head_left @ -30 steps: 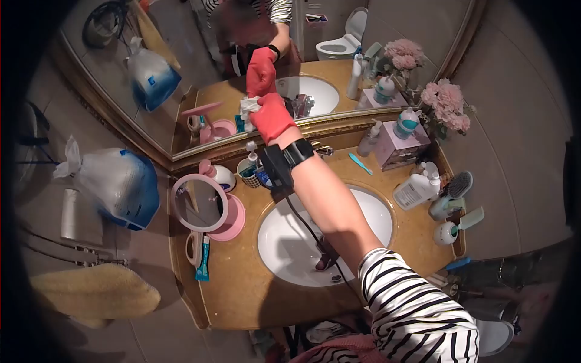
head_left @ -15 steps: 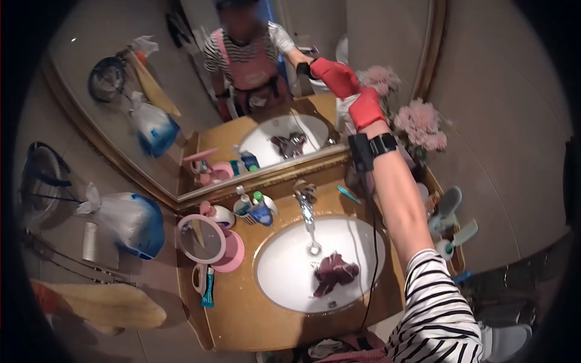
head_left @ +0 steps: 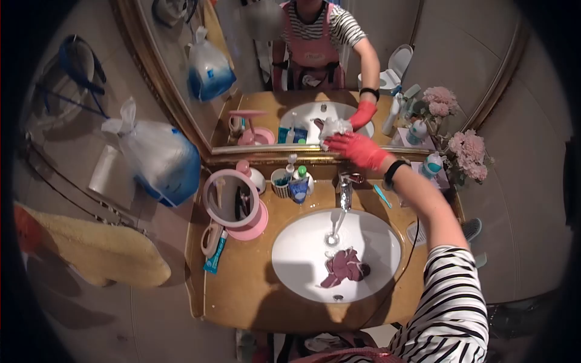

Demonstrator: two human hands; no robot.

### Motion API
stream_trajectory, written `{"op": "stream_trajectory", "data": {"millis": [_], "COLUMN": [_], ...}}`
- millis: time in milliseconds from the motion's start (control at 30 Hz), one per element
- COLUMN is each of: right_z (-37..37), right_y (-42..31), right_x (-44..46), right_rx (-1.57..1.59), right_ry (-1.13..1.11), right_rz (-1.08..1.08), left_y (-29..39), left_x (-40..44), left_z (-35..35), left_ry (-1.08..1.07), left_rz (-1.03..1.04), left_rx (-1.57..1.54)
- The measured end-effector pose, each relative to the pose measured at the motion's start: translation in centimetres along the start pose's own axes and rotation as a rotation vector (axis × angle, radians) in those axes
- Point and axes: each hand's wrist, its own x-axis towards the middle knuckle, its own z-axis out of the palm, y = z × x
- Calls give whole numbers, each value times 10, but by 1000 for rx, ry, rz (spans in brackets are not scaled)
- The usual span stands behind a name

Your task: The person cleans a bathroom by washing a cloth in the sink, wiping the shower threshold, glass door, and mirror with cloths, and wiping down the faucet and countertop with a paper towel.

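Observation:
My right hand (head_left: 361, 151), in a red rubber glove, reaches up to the wall mirror (head_left: 254, 103). Its fingers press a crumpled white cloth or tissue (head_left: 334, 128) against the lower part of the glass, just above the gilt frame; the glove partly hides it. Below lies a wet-looking maroon cloth (head_left: 346, 268), bunched in the white oval sink (head_left: 293, 266). The chrome faucet (head_left: 345, 192) stands behind the basin. My left hand is out of direct view; only a dim reflection of that arm hanging down shows in the mirror.
Left on the wooden counter (head_left: 242, 296) stand a round pink mirror (head_left: 259, 227), a teal tube (head_left: 215, 253), a cup (head_left: 280, 183) and bottles. A teal toothbrush (head_left: 382, 196) lies right of the faucet. Pink flowers (head_left: 469, 154) and a tissue box (head_left: 437, 177) stand at right.
My right hand has moved left and down across the mirror with the white cloth or tissue. My view has shifted, showing the flowers and tissue box more fully.

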Motion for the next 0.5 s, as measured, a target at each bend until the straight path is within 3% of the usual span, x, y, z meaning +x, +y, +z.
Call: {"op": "stream_trajectory", "data": {"millis": [33, 67, 200, 233, 300, 433, 500], "right_z": [-7, -5, -172, -176, -140, -37, -26], "right_y": [16, 46, 51, 46, 23, 5, 23], "right_x": [-1, 13, 115, 141, 164, 127, 121], "right_rx": [-37, 128, -322, -316, -61, -194, 109], "right_ry": [36, 187, 768, 887, 747, 227, 210], "right_rz": [-70, -94, 375, 430, 278, -310, -411], "left_y": [-15, -33, -59, -62, -63, -79, -93], "left_x": [7, 15, 34, 36, 41, 56, 43], "left_z": [2, 8, 19, 23, 28, 48, 54], "left_ry": [-31, -50, -69, -72, -72, -36, -114], "left_rz": [92, 179, 396, 442, 542, 710, 709], "left_rx": [106, 199, 312, 317, 314, 247, 300]}}
